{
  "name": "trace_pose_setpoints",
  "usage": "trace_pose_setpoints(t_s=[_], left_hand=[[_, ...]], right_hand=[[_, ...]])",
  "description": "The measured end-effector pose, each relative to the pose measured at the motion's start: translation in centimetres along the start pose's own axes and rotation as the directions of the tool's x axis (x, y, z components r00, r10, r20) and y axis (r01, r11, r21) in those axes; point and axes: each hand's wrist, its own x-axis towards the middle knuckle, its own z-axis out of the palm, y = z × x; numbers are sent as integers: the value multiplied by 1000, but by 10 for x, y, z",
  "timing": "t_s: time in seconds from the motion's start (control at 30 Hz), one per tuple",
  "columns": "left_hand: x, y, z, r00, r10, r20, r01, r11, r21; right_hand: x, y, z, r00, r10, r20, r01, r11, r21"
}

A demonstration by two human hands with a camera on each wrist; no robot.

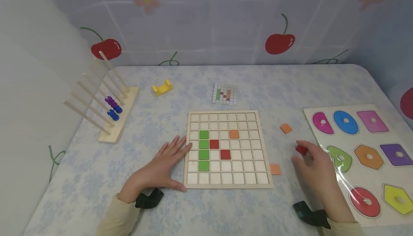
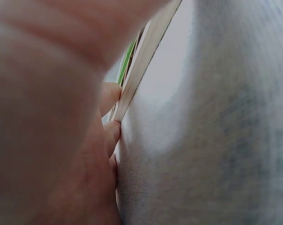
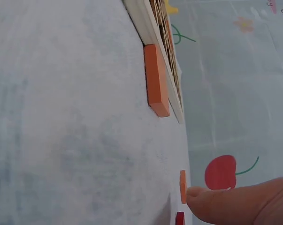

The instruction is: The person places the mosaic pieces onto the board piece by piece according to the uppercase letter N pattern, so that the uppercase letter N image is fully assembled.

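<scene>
A wooden grid board (image 1: 222, 186) lies flat, with several green tiles (image 1: 204, 144) in one column, two red tiles (image 1: 214, 144) and one orange tile (image 1: 234, 134) in its squares. My left hand (image 1: 161, 168) rests at the board's left edge, fingers spread and touching the frame. To the right of the board, my right hand (image 1: 317, 166) holds a small red tile (image 1: 301, 150) at its curled fingertips, low over the table. One loose orange tile (image 1: 285, 128) lies beyond that hand; another orange tile (image 1: 275, 169) sits against the board's right edge.
Behind the board lies a printed pattern card (image 1: 224, 93). A yellow curved piece (image 1: 162, 88) is at the back left, near a wooden peg rack (image 1: 119, 121) with blue and purple beads. A shape puzzle board (image 1: 338, 114) covers the right side, partly under my right forearm.
</scene>
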Motion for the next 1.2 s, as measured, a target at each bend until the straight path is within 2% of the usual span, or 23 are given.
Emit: trace_pose_setpoints(t_s=[0.4, 0.6, 0.77, 0.87, 0.97, 1.07, 1.2], left_hand=[[-5, -1, 1, 1000, 4, -21, -4, 1000, -5], [-5, 0, -2, 1000, 0, -18, 0, 1000, 2], [-3, -1, -2, 1000, 12, -19, -12, 1000, 1], [-2, -1, -1, 1000, 13, -14, -13, 1000, -7], [-1, 0, -1, 1000, 9, -9, -9, 1000, -10], [-1, 1, -2, 1000, 7, -5, -7, 1000, -7], [0, 1, -2, 1000, 11, -6, -11, 1000, -9]], right_hand=[[1, 4, 10, 997, -4, -75, 3, 1000, -12], [4, 4, 11, 998, 16, -60, -15, 1000, 18], [6, 1, 9, 999, 2, -38, 0, 999, 52], [6, -6, 9, 998, -58, -31, 60, 994, 90], [6, -18, 13, 987, -160, -23, 162, 977, 136], [7, -31, 21, 964, -266, 16, 259, 950, 172], [7, -44, 35, 923, -363, 127, 325, 913, 247]])
